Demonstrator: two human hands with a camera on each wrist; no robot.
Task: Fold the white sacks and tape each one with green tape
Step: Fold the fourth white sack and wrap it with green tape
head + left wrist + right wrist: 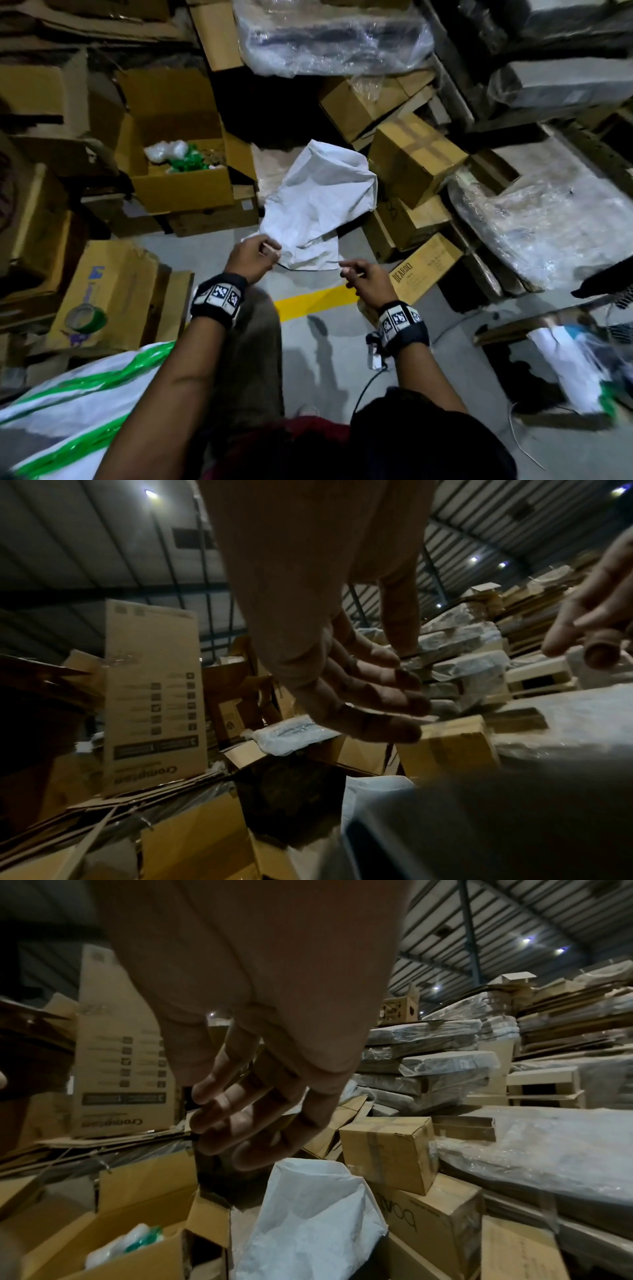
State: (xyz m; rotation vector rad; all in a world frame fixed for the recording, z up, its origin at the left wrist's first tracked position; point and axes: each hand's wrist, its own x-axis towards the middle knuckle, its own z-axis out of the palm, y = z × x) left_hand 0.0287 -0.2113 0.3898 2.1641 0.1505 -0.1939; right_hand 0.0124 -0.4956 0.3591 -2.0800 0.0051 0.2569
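the fingers (270, 245) of the left hand (251, 258) are curled and appear to pinch the near left corner of a white sack (318, 202); the left wrist view shows them only loosely bent, so the grip cannot be told for certain. the right hand (368, 282) is held at the sack's near right edge with fingers bent, but whether cloth is actually pinched cannot be told. the sack is seen crumpled and unfolded, draped from the hands out over the floor (445, 359) and against cardboard boxes (416, 157). a roll of green tape (87, 318) is left lying well apart on a flattened box to the left. finished sacks bound with green tape (78, 411) are piled at the near left, so part of the work is judged done; this sack is yet to be folded and taped.
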